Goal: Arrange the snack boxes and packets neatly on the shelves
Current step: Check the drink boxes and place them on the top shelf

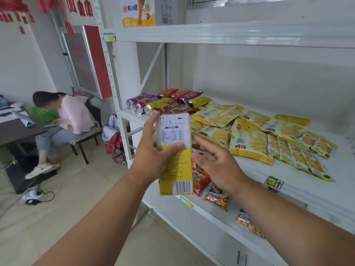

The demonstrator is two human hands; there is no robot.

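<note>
Yellow-and-white cardboard marked the snack box (175, 156), held upright in front of the middle shelf (288, 169) by the left hand (153, 160), thumb across its printed face and fingers wrapped behind. Just to its right, the right hand (217, 166) hovered relaxed and empty, fingers spread, apparently not touching the box. Risk, as judged: a one-handed hold on a tall narrow box could let it tip or slip as it is set down, and a careless placement could push the foil rolls (153, 102) stacked at the shelf's left end or ride up on the loose yellow packets (249, 139) crowding the centre and right. Red-patterned packets (216, 196) lay on the lower shelf beneath the hands. At far left, away from the shelving, a seated person (63, 120) bent beside a dark worktop (17, 131).
</note>
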